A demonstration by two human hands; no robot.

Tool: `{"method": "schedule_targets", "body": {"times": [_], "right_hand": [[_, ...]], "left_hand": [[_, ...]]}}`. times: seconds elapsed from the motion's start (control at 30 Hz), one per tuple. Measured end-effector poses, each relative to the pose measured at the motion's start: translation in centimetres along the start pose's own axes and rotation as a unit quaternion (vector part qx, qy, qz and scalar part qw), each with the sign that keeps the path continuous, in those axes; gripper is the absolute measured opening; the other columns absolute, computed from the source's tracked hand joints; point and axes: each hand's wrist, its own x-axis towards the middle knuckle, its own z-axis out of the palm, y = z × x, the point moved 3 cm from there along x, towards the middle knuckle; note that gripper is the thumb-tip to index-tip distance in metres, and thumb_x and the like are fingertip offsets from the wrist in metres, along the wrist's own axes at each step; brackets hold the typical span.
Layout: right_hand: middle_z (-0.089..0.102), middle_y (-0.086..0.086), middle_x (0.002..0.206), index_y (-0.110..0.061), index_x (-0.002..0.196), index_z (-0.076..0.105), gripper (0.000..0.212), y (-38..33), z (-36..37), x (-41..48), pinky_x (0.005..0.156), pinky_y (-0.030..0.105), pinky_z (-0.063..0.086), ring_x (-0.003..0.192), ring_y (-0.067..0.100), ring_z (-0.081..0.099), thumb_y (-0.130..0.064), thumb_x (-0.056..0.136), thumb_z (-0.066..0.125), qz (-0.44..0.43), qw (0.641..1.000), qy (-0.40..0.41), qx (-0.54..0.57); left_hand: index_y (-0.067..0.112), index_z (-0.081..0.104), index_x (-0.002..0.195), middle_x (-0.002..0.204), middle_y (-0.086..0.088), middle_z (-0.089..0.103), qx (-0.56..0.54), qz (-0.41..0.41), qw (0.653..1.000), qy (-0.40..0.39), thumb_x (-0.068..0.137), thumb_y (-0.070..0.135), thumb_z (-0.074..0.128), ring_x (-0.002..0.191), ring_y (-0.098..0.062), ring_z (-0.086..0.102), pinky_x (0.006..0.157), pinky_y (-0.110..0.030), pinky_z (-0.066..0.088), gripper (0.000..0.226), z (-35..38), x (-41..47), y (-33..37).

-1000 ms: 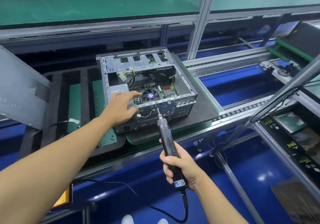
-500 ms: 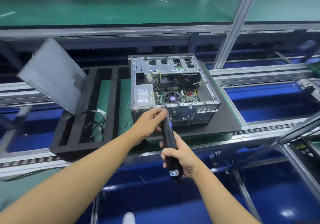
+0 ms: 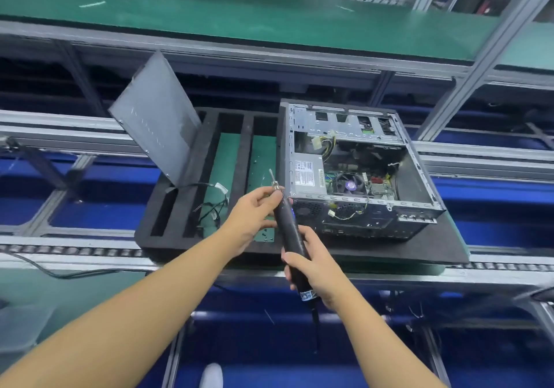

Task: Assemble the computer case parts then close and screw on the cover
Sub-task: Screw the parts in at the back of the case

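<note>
Your right hand (image 3: pixel 313 264) is wrapped round the lower handle of the electric screwdriver (image 3: pixel 287 225), with the cord (image 3: pixel 314 327) hanging below. Your left hand (image 3: pixel 254 212) pinches the metal collar (image 3: pixel 275 189) at the driver's top end, thumb and fingertips closed on it. The bit (image 3: pixel 271 175) sticks up, tilted left; can't tell if a screw sits on it. The driver is held in the air just in front of the computer case (image 3: pixel 413 206), not touching it. The case lies on its side on a black mat (image 3: pixel 443 245), open side up, with power supply (image 3: pixel 305 174), board (image 3: pixel 377 185), fan (image 3: pixel 349 184) and loose wires (image 3: pixel 325 144) showing inside. The cover (image 3: pixel 156 117) is off, propped tilted in the black foam tray (image 3: pixel 177 207) left of the case, well apart from the opening. A cable (image 3: pixel 214 204) lies in the tray. Progress looks mid-way to me: inner parts mostly seated, some wires look unplugged. What's left is finishing inside, closing the cover and driving its screws
</note>
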Motion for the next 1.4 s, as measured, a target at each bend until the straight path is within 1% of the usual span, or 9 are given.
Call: {"method": "schedule_targets", "body": {"times": [0.13, 0.27, 0.4, 0.57, 0.77, 1.07, 1.27, 1.33, 1.4], "right_hand": [[0.062, 0.011, 0.091, -0.023, 0.129, 0.051, 0.057, -0.8, 2.3, 1.5, 0.053, 0.035, 0.049, 0.061, 0.025, 0.055, -0.029, 0.075, 0.071, -0.003, 0.999, 0.001, 0.039], [0.060, 0.010, 0.092, -0.015, 0.127, 0.048, 0.061, -1.8, 2.9, 2.8, 0.050, 0.031, 0.046, 0.058, 0.023, 0.051, -0.027, 0.072, 0.071, -0.013, 0.995, 0.027, 0.093], [0.060, 0.009, 0.091, -0.017, 0.122, 0.051, 0.051, -2.7, 2.0, 4.1, 0.050, 0.032, 0.046, 0.057, 0.024, 0.051, -0.022, 0.075, 0.069, -0.010, 0.996, 0.062, 0.069], [0.061, 0.010, 0.088, -0.026, 0.117, 0.057, 0.044, -2.4, 0.9, 4.7, 0.050, 0.034, 0.047, 0.055, 0.026, 0.050, -0.023, 0.075, 0.069, -0.015, 0.996, 0.084, 0.039], [0.060, 0.012, 0.087, -0.028, 0.117, 0.059, 0.041, -2.0, -0.5, 3.4, 0.055, 0.038, 0.048, 0.060, 0.030, 0.051, -0.020, 0.078, 0.066, -0.030, 0.994, 0.090, 0.055], [0.059, 0.010, 0.088, -0.026, 0.120, 0.056, 0.042, -2.0, -1.8, 2.3, 0.055, 0.037, 0.049, 0.060, 0.029, 0.052, -0.017, 0.080, 0.061, -0.047, 0.992, 0.101, 0.058], [0.060, 0.008, 0.088, -0.028, 0.121, 0.056, 0.043, -1.4, -1.9, 2.5, 0.057, 0.036, 0.050, 0.061, 0.030, 0.052, -0.016, 0.080, 0.060, -0.037, 0.993, 0.095, 0.061], [0.060, 0.009, 0.088, -0.028, 0.121, 0.057, 0.043, -1.4, -1.9, 2.4, 0.056, 0.037, 0.050, 0.061, 0.030, 0.051, -0.016, 0.080, 0.061, -0.035, 0.993, 0.090, 0.063], [0.059, 0.010, 0.088, -0.028, 0.119, 0.057, 0.041, -1.4, -1.9, 2.4, 0.056, 0.038, 0.049, 0.060, 0.030, 0.051, -0.016, 0.080, 0.061, -0.033, 0.994, 0.083, 0.067]], "left_hand": [[0.018, 0.064, 0.125, 0.117, -0.007, 0.072, -0.053, -0.050, 0.996, -0.049, 0.098, 0.044, 0.052, 0.102, -0.022, 0.071, 0.080, -0.032, 0.058, 0.039, -3.3, 1.3, 0.7], [0.021, 0.066, 0.111, 0.099, 0.005, 0.076, 0.198, -0.041, 0.979, -0.024, 0.101, 0.031, 0.052, 0.093, -0.018, 0.072, 0.065, -0.016, 0.052, 0.020, -7.7, 3.8, 0.0], [0.021, 0.065, 0.115, 0.111, 0.004, 0.071, 0.529, -0.014, 0.848, -0.043, 0.097, 0.021, 0.056, 0.096, -0.016, 0.066, 0.080, -0.026, 0.054, 0.020, -10.3, 7.2, -1.9], [0.029, 0.067, 0.113, 0.111, 0.005, 0.071, 0.771, 0.065, 0.605, -0.189, 0.092, 0.020, 0.059, 0.105, -0.019, 0.062, 0.093, -0.034, 0.035, 0.024, -7.4, 11.7, -5.2], [0.018, 0.065, 0.109, 0.116, -0.005, 0.069, 0.828, 0.048, 0.505, -0.238, 0.091, 0.004, 0.050, 0.107, -0.023, 0.063, 0.102, -0.035, 0.030, 0.026, -4.9, 15.2, -10.2], [0.011, 0.064, 0.109, 0.115, -0.009, 0.066, 0.800, -0.018, 0.551, -0.236, 0.089, -0.004, 0.048, 0.102, -0.034, 0.066, 0.070, -0.036, 0.044, 0.030, -4.2, 16.1, -13.7], [0.003, 0.060, 0.111, 0.115, -0.015, 0.063, 0.775, -0.039, 0.580, -0.248, 0.089, -0.009, 0.048, 0.106, -0.037, 0.064, 0.076, -0.038, 0.045, 0.028, -3.8, 15.8, -14.1], [0.003, 0.062, 0.109, 0.113, -0.016, 0.064, 0.734, -0.060, 0.637, -0.229, 0.091, 0.004, 0.058, 0.103, -0.036, 0.064, 0.084, -0.040, 0.051, 0.019, -4.1, 16.0, -13.5], [0.005, 0.069, 0.095, 0.097, -0.014, 0.071, 0.609, -0.093, 0.772, -0.156, 0.087, 0.014, 0.064, 0.088, -0.032, 0.068, 0.083, -0.036, 0.056, 0.013, -4.6, 16.5, -11.6]]}}
